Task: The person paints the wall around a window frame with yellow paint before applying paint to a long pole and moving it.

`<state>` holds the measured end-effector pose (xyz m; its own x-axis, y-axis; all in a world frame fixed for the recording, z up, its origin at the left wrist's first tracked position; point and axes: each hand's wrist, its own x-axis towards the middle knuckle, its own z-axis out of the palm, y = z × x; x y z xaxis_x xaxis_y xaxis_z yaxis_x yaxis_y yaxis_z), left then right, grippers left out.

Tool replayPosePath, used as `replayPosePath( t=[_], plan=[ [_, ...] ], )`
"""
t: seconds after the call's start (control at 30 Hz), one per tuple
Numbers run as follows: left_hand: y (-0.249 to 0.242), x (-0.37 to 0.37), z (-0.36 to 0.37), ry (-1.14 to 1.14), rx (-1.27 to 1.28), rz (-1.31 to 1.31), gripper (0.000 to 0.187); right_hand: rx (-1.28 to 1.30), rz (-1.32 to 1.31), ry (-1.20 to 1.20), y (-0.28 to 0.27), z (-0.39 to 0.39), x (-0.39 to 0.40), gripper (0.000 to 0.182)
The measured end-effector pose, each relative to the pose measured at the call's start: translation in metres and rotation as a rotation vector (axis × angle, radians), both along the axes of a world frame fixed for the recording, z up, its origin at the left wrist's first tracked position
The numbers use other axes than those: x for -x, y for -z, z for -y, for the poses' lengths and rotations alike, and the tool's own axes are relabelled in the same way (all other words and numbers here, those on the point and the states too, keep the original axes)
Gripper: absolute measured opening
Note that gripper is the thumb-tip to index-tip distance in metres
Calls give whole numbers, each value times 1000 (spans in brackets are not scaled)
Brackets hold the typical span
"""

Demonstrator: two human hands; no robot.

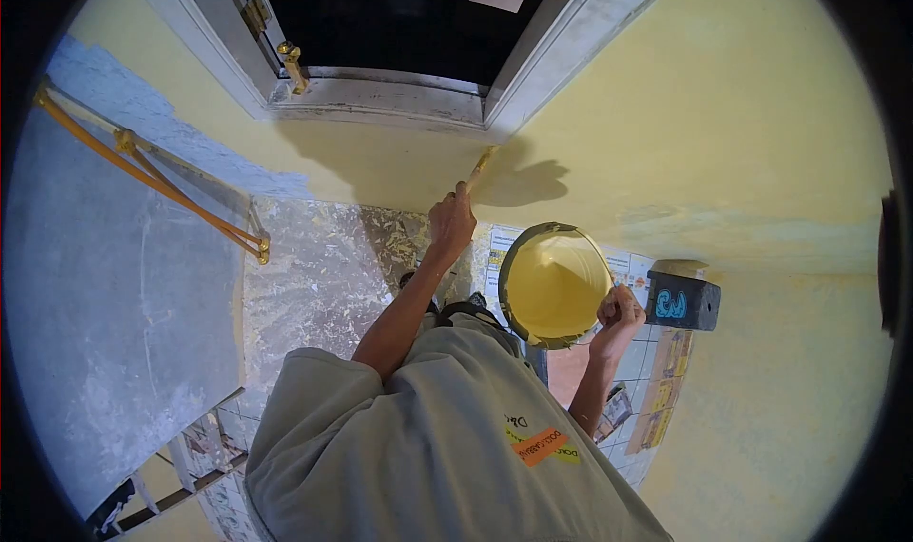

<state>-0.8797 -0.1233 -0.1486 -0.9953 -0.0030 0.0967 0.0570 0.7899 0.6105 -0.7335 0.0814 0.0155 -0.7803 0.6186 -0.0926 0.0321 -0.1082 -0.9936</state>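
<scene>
My left hand [452, 223] is closed around the handle of a paintbrush [481, 168]. The brush points up at the yellow wall [380, 162], its tip close to the lower right corner of the white frame [390, 109]; whether it touches cannot be made out. With my right hand [620, 310] I grip the right side of a round bucket [511, 304], fingers at its rim. Yellow paint [556, 290] lies inside, and dried smears coat the dark rim. The bucket is held in front of my body, right of the brush.
To the right stands a black container [699, 301] with blue markings. A grey panel [133, 285] with an orange tube [176, 190] along its edge fills the left side. The floor [304, 276] is spattered with paint; printed sheets and tiles lie below the bucket.
</scene>
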Motion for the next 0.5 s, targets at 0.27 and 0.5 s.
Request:
replayPosePath(
  t=[0.27,0.5],
  plan=[
    [0,1,7,-36,-18,37,21,6,-10,-4,2,1,-2,26],
    [6,1,14,-76,7,-12,20,-8,29,4,-2,8,0,27]
  ],
)
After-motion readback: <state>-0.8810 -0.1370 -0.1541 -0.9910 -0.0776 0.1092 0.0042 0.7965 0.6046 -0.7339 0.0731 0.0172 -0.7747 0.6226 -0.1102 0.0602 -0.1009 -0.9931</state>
